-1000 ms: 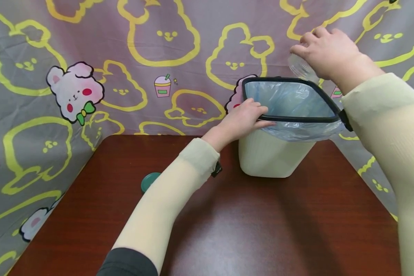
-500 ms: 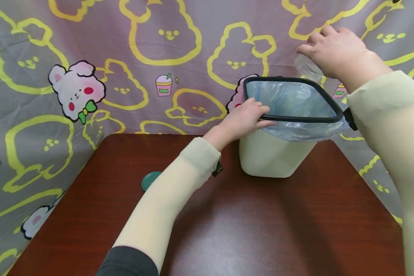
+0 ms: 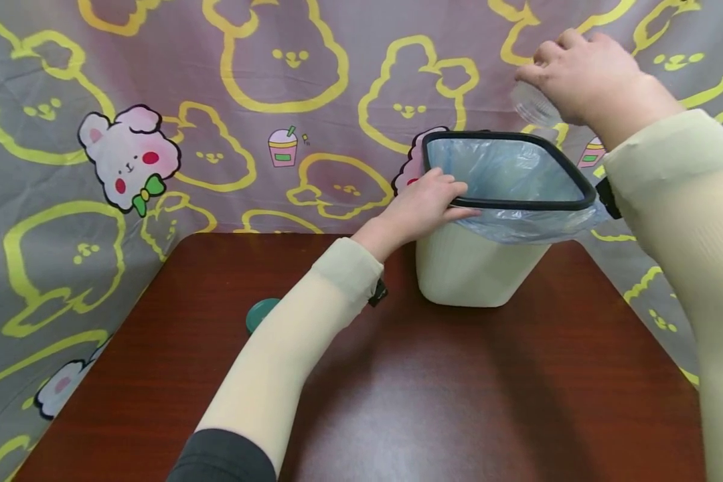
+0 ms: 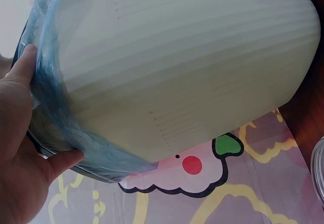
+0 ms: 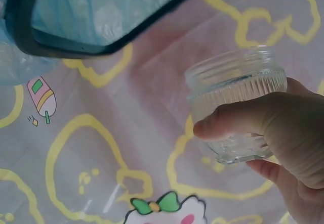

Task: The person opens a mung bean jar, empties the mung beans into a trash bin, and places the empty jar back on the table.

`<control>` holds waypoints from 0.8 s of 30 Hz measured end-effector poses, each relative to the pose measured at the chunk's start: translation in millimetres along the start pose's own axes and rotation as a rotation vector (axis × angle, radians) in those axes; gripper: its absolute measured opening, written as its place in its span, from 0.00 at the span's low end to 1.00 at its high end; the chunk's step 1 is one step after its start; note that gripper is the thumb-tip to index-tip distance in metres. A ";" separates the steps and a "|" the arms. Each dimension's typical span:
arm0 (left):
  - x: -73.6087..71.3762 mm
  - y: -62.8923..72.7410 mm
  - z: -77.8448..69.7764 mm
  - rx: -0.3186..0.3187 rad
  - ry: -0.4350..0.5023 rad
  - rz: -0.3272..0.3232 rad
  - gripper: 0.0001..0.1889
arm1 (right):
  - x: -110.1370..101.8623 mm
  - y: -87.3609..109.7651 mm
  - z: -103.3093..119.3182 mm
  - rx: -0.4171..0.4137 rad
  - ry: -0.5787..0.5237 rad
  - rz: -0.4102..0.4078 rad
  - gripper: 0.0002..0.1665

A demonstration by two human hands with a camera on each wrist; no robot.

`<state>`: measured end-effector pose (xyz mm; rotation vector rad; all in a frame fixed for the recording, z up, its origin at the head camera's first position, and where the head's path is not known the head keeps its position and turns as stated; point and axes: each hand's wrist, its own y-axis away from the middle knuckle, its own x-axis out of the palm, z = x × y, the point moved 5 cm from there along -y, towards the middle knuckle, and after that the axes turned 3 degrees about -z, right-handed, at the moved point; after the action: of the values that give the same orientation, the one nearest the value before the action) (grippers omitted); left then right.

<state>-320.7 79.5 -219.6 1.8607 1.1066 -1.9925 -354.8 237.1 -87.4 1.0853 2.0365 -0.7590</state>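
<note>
In the head view my left hand (image 3: pixel 423 206) grips the near left corner of the black rim (image 3: pixel 518 204) of a cream trash bin (image 3: pixel 482 271). A bluish clear bag (image 3: pixel 506 167) lines the bin and folds over its outside. In the left wrist view the thumb and a finger press the bag's fold (image 4: pixel 48 77) against the wall. Above the bin's far right corner, my right hand (image 3: pixel 590 80) holds a clear glass jar (image 3: pixel 536 104). The right wrist view shows this lidless jar (image 5: pixel 238 85) tilted, thumb across its ribbed side. No contents are discernible inside it.
A round green lid (image 3: pixel 260 313) lies on the dark wooden table (image 3: pixel 397 402), partly hidden by my left sleeve. At the right edge of the left wrist view, a clear ribbed round object (image 4: pixel 318 168) is cut off. A patterned curtain (image 3: pixel 325 60) hangs close behind the bin.
My right hand has shifted slightly right and then up, so the jar stands a little higher above the bin's rim. The left hand keeps its hold on the rim.
</note>
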 end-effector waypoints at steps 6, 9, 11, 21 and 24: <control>0.0 1.4 0.4 0.005 0.000 0.005 0.21 | 5.3 -2.2 13.8 -0.047 -0.020 -0.011 0.44; -0.3 1.4 1.3 0.002 -0.011 0.005 0.21 | 4.2 -2.2 13.4 -0.041 -0.021 -0.017 0.45; -0.5 1.1 1.5 -0.002 -0.014 0.009 0.21 | 4.6 -0.8 12.3 -0.041 -0.029 -0.017 0.45; 0.5 0.1 0.1 0.003 -0.017 0.021 0.21 | 21.8 19.5 -1.2 0.038 -0.266 0.021 0.53; -0.7 -0.3 -0.5 0.006 -0.021 0.014 0.21 | 25.6 22.7 -6.1 0.065 -0.306 0.033 0.55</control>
<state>-320.4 79.8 -218.8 1.8415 1.0804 -2.0047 -347.5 264.1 -108.0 0.9698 1.7430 -0.9191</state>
